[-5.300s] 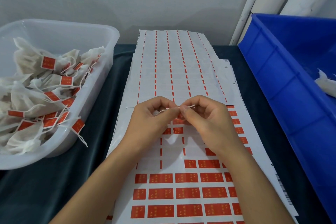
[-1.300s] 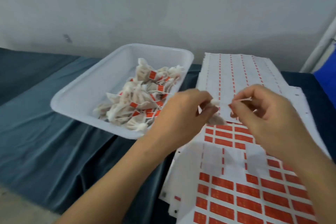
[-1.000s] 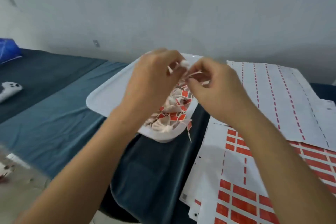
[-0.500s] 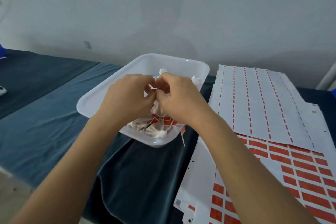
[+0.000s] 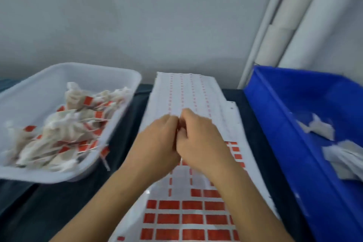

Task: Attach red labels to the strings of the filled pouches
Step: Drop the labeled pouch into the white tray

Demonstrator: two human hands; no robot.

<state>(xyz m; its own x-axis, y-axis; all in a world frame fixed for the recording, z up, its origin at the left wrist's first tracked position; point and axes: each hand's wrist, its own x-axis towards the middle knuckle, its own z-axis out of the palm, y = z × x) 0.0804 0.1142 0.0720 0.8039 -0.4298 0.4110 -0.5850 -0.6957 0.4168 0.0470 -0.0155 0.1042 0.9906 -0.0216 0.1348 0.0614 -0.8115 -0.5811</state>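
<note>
Pouches (image 5: pixel 59 133) fill the tray (labelled one apparently dropped); both hands, left (image 5: pixel 155 147) and right (image 5: pixel 200 143), back over the label sheet (image 5: pixel 196 220), fingers curled together, contents unclear.

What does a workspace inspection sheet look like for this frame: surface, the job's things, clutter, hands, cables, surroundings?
Surface: dark cloth covers the table.
Job's things: label sheet lies in the middle, its far rows peeled, red labels left on the near rows. White tray at left holds pouches with red labels. Blue bin at right holds white unlabelled pouches.
Clutter: one tagged string hangs over the tray's rim.
Hands: left hand and right hand meet above the sheet, fingers curled; whatever they hold is hidden.
Cables: nothing seen.
Surroundings: grey wall; white pipes at right.
</note>
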